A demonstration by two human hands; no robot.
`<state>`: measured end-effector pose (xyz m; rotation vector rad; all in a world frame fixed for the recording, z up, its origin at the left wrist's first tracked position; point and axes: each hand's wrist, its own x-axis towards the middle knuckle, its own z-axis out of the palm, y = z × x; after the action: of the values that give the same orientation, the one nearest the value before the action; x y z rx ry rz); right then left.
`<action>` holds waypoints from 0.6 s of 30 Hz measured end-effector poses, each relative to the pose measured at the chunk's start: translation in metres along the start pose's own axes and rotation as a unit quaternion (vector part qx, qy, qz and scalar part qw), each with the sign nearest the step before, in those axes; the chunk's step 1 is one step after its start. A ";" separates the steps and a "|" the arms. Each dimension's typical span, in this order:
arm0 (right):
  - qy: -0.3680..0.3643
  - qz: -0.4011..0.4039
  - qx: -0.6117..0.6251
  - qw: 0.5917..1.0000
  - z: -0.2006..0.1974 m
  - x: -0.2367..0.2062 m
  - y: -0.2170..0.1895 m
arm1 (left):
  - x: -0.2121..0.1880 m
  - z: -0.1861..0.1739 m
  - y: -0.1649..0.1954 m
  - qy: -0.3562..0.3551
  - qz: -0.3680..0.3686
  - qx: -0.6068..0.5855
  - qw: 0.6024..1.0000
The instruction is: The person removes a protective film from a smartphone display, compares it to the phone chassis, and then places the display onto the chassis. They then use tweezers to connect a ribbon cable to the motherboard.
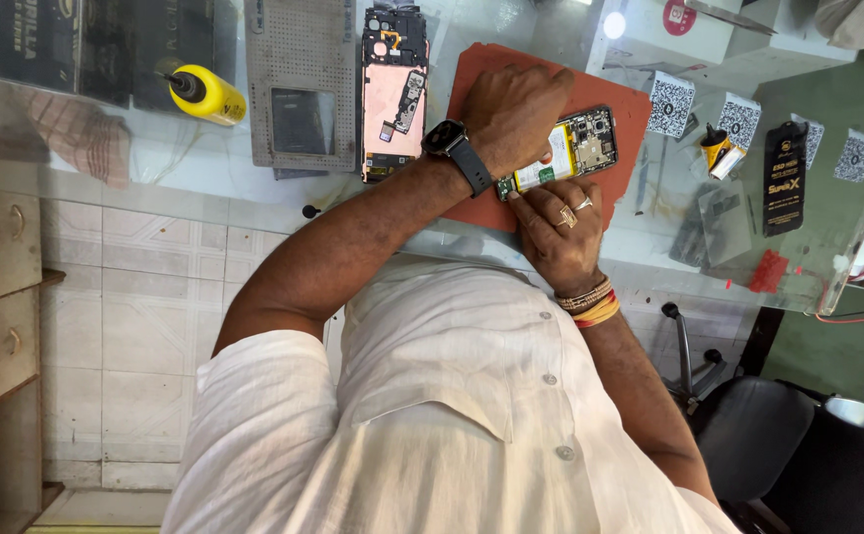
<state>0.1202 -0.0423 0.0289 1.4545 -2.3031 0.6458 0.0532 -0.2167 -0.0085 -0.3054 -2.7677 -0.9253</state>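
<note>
- A white woven shirt (452,396) with small buttons fills the nearest part of the view.
- The right hand (561,232) wears rings and bead and thread bracelets. Its fingers are drawn close together, with the tips on the near-left end of the phone (578,148). Whether its grip pinches anything cannot be told.
- The left hand (516,109), with a dark round watch (447,138) on a rubber strap, lies knuckles-up across the phone's left half. Its fingers curl out of sight, so its grip cannot be told.
- The phone rests on the red mat (630,109), just beyond the right hand.
- Its long axis runs left to right and tilts slightly upward, with the camera end to the right.
- Its back is off, showing a battery with a yellow and white label, a green board piece and metal shields around the lenses.
- The mat is flat, matt and round-cornered, and lies on the glass desk (205,163).
- To the left, a second opened phone (392,94) with a pink inside lies lengthwise away from the person.
- Beside that are a grey dotted pad (299,59) and a yellow bottle (210,94) lying on its side.
- To the right lies a black flat packet (783,178).
</note>
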 end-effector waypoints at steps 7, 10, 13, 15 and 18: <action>-0.020 -0.012 -0.015 1.000 -0.003 0.005 -0.005 | 0.001 0.000 0.000 -0.005 -0.002 0.004 1.000; -0.026 -0.009 -0.004 1.000 -0.005 0.005 -0.004 | 0.001 -0.002 0.000 -0.008 -0.003 -0.002 1.000; -0.024 -0.004 -0.012 1.000 -0.005 0.005 -0.004 | 0.002 -0.003 0.001 -0.010 -0.004 -0.007 1.000; -0.018 0.000 -0.013 1.000 -0.005 0.005 -0.004 | 0.002 -0.003 0.001 -0.013 -0.009 -0.009 1.000; -0.010 0.007 0.000 1.000 -0.003 0.006 -0.006 | 0.001 -0.003 0.000 -0.012 -0.010 -0.014 1.000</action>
<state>0.1234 -0.0473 0.0350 1.4533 -2.3307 0.6363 0.0528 -0.2185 -0.0062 -0.2966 -2.7864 -0.9713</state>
